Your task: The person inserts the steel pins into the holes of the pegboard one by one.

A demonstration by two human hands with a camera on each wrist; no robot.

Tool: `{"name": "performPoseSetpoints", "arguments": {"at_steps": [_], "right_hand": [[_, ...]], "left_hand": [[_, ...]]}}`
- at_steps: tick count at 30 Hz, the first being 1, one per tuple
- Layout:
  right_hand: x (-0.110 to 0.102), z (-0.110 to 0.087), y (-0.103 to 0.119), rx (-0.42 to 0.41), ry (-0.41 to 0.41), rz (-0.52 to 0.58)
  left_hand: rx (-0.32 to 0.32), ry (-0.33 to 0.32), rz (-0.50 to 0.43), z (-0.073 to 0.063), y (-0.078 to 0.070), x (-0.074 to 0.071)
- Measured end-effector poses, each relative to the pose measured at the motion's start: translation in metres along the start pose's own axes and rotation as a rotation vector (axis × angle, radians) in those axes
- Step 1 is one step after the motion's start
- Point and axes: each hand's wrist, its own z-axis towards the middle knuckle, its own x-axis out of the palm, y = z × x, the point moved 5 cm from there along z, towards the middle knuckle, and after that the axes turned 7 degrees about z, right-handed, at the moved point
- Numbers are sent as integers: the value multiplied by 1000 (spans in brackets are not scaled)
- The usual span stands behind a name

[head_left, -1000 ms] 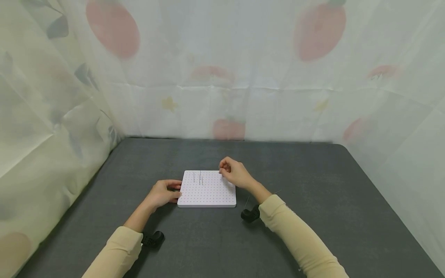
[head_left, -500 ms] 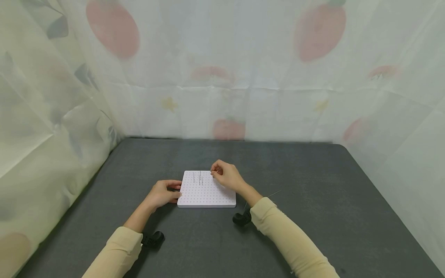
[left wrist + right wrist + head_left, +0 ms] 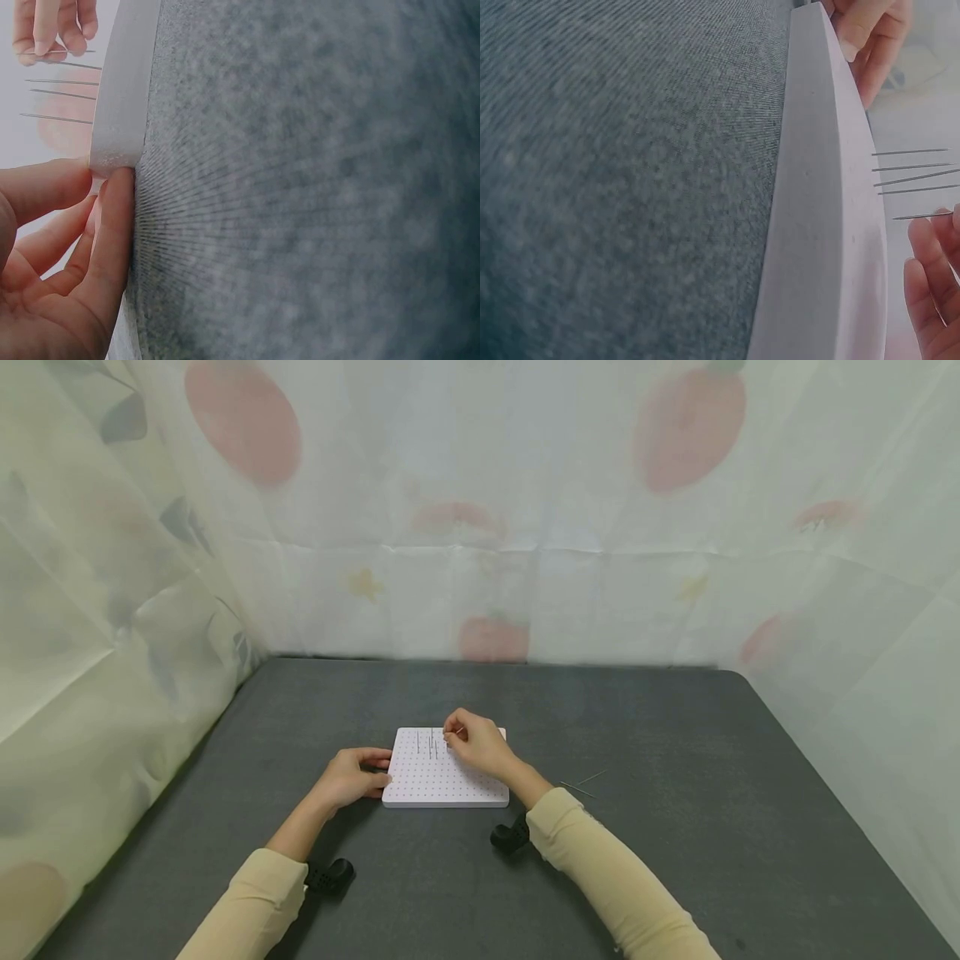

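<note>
A white board with a grid of small holes [image 3: 442,787] lies flat on the table. Several thin metal needles [image 3: 911,167] stand upright in its far left part. My left hand [image 3: 349,779] grips the board's left edge between thumb and fingers. Above the board, to the right of the standing needles, my right hand [image 3: 477,745] pinches another needle [image 3: 922,217] between thumb and fingertips. In the right wrist view its pointed end hangs free, apart from the board's top. The eye end is hidden by the fingers.
Two loose needles [image 3: 577,790] lie on the dark grey table [image 3: 675,827], right of the board by my right wrist. Black wrist cameras [image 3: 510,837] hang under both forearms. Patterned curtains [image 3: 585,602] enclose the table's back and sides.
My right hand has moved left across the board with the needle, closer to the standing ones. The loose needles on the table now show fully beside my sleeve. My left hand keeps its place.
</note>
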Motion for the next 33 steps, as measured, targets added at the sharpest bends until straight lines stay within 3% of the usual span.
{"name": "performPoseSetpoints", "arguments": {"at_steps": [33], "right_hand": [[8, 4, 2, -35, 36, -93]], "left_hand": [[10, 9, 0, 0, 0, 1]]}}
